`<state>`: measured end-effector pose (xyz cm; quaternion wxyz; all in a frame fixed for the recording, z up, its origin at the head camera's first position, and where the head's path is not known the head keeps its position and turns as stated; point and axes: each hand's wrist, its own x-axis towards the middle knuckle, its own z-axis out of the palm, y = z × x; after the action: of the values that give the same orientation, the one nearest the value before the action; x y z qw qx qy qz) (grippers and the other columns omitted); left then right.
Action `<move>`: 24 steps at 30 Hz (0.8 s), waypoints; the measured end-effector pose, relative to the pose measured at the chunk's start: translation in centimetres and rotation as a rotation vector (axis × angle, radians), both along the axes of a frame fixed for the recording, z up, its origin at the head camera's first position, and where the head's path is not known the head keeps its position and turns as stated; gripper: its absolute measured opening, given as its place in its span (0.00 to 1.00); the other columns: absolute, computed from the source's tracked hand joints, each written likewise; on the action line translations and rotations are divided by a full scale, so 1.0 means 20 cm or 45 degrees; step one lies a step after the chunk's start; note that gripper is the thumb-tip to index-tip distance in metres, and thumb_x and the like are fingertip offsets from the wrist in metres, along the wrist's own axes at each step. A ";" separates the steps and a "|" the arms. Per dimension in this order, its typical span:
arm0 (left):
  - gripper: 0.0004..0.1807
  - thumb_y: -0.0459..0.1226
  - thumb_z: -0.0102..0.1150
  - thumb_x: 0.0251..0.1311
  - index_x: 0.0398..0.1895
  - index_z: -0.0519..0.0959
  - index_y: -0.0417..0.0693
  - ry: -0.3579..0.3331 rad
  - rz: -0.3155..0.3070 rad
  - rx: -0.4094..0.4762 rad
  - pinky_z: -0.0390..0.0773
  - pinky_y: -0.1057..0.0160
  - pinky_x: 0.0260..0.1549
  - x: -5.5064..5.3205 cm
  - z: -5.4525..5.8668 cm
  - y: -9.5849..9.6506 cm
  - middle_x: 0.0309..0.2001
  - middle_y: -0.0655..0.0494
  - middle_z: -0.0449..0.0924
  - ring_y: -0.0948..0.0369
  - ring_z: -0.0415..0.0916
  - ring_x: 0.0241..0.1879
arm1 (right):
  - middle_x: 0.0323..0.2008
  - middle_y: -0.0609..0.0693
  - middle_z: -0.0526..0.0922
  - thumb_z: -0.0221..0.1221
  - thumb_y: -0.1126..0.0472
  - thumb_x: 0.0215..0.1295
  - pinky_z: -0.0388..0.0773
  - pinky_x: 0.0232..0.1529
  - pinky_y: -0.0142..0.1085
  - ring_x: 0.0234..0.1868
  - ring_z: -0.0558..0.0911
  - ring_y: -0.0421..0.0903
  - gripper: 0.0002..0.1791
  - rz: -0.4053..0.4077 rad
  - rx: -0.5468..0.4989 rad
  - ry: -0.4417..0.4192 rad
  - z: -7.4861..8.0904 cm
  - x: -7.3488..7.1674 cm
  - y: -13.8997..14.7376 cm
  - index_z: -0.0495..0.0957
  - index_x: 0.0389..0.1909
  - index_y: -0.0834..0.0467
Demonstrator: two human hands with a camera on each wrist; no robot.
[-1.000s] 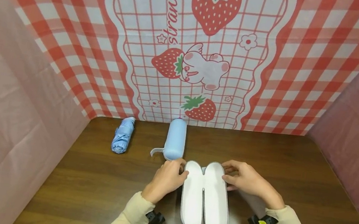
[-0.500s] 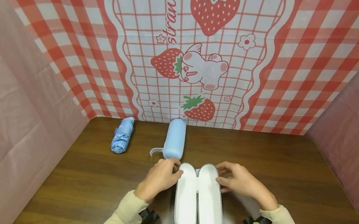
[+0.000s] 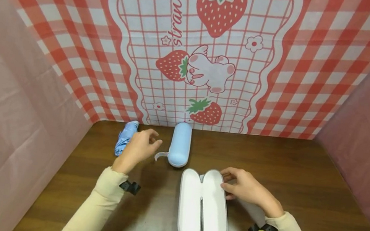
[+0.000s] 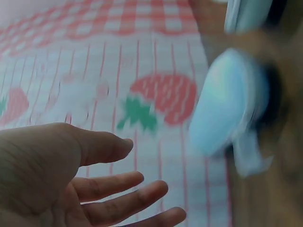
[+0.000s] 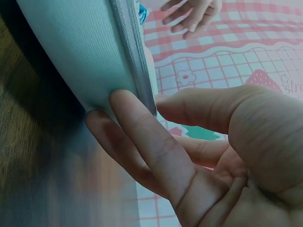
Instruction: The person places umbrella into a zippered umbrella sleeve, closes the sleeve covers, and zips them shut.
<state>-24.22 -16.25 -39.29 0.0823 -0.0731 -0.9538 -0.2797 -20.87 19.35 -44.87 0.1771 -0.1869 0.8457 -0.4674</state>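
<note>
An unzipped glasses case point(image 3: 189, 208) with a white lining lies spread in two halves at the front of the table. My right hand point(image 3: 243, 186) pinches the far right end of its rim; in the right wrist view the thumb is at the zip edge and fingers point(image 5: 128, 106) press the pale outer shell. My left hand point(image 3: 141, 146) hovers over the table with loosely bent fingers and nothing in them. It partly hides a folded blue umbrella point(image 3: 121, 144). To its right stands a closed light-blue glasses case point(image 3: 180, 144) with a wrist strap point(image 3: 161, 155), apart from the hand.
The wooden table point(image 3: 286, 162) meets a red-and-white strawberry cloth point(image 3: 210, 76) at the back. Pink cloth walls point(image 3: 367, 126) stand along both sides. Each wrist wears a black camera strap.
My left hand has let go of the opened glasses case and moved up and left toward the umbrella. That case shifted slightly left, my right hand staying on its rim.
</note>
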 end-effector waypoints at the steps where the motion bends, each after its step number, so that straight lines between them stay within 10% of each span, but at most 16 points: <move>1: 0.18 0.42 0.64 0.68 0.53 0.82 0.37 0.014 0.014 -0.008 0.83 0.47 0.45 -0.02 0.02 -0.03 0.43 0.42 0.88 0.47 0.85 0.44 | 0.51 0.70 0.82 0.63 0.68 0.69 0.87 0.30 0.36 0.34 0.87 0.47 0.23 -0.004 0.003 0.001 0.00 0.00 0.00 0.73 0.62 0.72; 9: 0.27 0.44 0.60 0.70 0.65 0.74 0.35 0.013 0.185 -0.080 0.78 0.36 0.53 -0.13 0.07 -0.27 0.58 0.32 0.79 0.36 0.77 0.57 | 0.51 0.70 0.82 0.63 0.68 0.69 0.87 0.30 0.36 0.34 0.87 0.46 0.23 -0.021 -0.001 -0.002 0.01 0.01 -0.01 0.73 0.62 0.73; 24: 0.53 0.58 0.59 0.67 0.78 0.52 0.28 -0.194 0.386 -0.088 0.64 0.24 0.62 -0.23 -0.20 -0.50 0.74 0.22 0.52 0.24 0.45 0.74 | 0.52 0.71 0.81 0.63 0.71 0.66 0.87 0.30 0.37 0.35 0.87 0.48 0.24 -0.061 0.021 -0.019 0.02 0.02 0.00 0.73 0.62 0.72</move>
<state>-28.84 -26.21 -43.24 0.0486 0.0902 -0.9664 -0.2358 -20.38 19.37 -44.39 0.1738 -0.1617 0.8524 -0.4658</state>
